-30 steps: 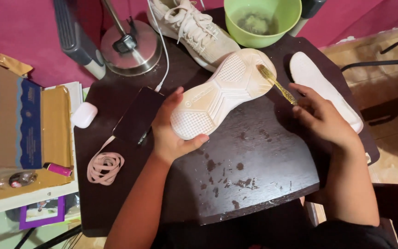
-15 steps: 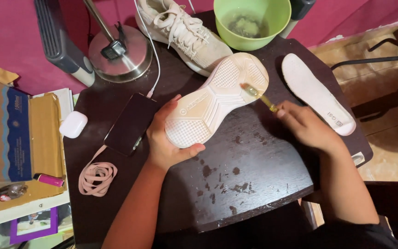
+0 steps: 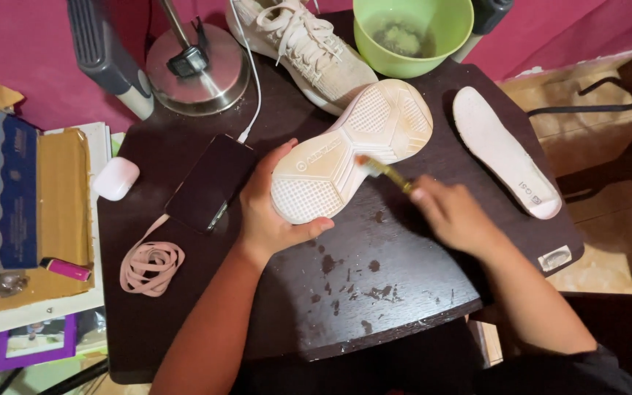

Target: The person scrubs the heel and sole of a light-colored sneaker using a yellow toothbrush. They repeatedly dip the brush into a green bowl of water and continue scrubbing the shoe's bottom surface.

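My left hand (image 3: 272, 208) grips the heel end of a white sneaker (image 3: 352, 146) turned sole up over the dark round table (image 3: 294, 292). A small yellowish brush (image 3: 383, 170) is held in my right hand (image 3: 451, 212), which looks motion-blurred; its bristle end touches the middle of the sole. A second cream sneaker (image 3: 316, 51) stands upright at the back. To the right a white insole (image 3: 502, 150) lies flat.
A green bowl (image 3: 412, 33) with murky liquid sits at the back. A lamp base (image 3: 195, 66), a black phone on a cable (image 3: 210, 183), a white earbud case (image 3: 116, 178) and coiled pink laces (image 3: 151, 265) lie left. A cardboard box (image 3: 27, 197) stands beside the table.
The brush has moved from the toe part of the sole down towards its middle. My right hand followed it leftwards. The left hand keeps the same hold on the heel.
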